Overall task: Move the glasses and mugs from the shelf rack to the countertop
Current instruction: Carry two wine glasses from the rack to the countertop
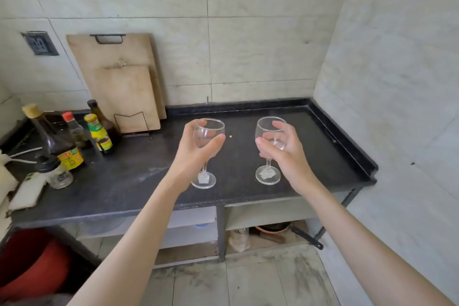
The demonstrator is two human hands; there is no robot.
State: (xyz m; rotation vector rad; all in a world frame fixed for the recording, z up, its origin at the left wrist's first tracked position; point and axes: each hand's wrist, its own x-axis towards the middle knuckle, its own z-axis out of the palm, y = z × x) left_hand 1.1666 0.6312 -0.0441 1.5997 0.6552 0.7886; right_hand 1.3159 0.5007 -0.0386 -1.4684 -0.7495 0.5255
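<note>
Over the countertop's [248,119] front edge, two glasses upright.
My left hand [196,149] gripped one glass [208,131], my right hand [280,146] the other glass [269,129], stems vertical, feet apparently down.

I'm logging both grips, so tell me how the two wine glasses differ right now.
The left wine glass sits in the left hand, nearer the bottles; the right wine glass sits in the right hand, nearer the wall corner. Both are clear, upright, empty-looking, gripped around the bowl, feet at the countertop.
</note>
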